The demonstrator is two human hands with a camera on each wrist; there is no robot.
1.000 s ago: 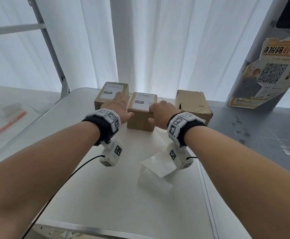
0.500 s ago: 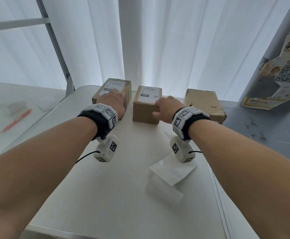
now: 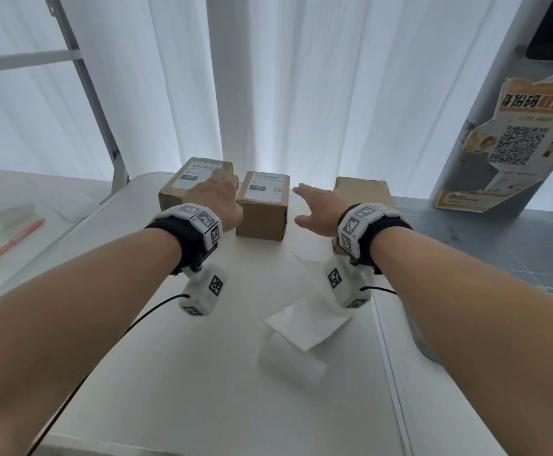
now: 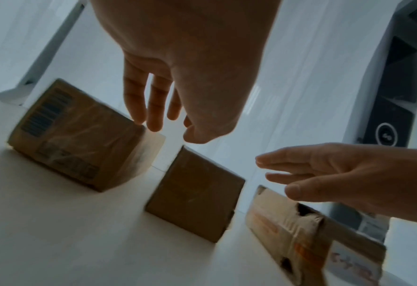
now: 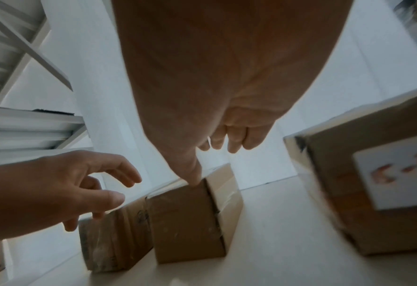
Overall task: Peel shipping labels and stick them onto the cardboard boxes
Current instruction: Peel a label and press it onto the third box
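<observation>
Nearest on the white table lies a small roll of label paper, with a loose strip of backing paper running up from it toward the right wrist. Both forearms reach forward over the table, each with a black band and white marker blocks at the wrist.

Farther on, the left hand stretches over the near right part of the left box. Its fingers are relaxed and spread, holding nothing; in the left wrist view the fingertips are at the box's top edge, but whether they touch it I cannot tell. The right hand hovers between the middle box and the right box, fingers straight and apart, thumb out, gripping nothing.

The three cardboard boxes stand in a row at the far end of the table. The left and middle boxes are just beside each other, and the right one stands a little apart. A white shipping label is stuck on top of the left box, and another label on top of the middle box. The top of the right box is bare brown cardboard.

To the left, on a neighbouring white surface, lies an orange pen. Behind the boxes hangs a white curtain, and at far right a torn poster with a QR code is stuck on a grey post.
</observation>
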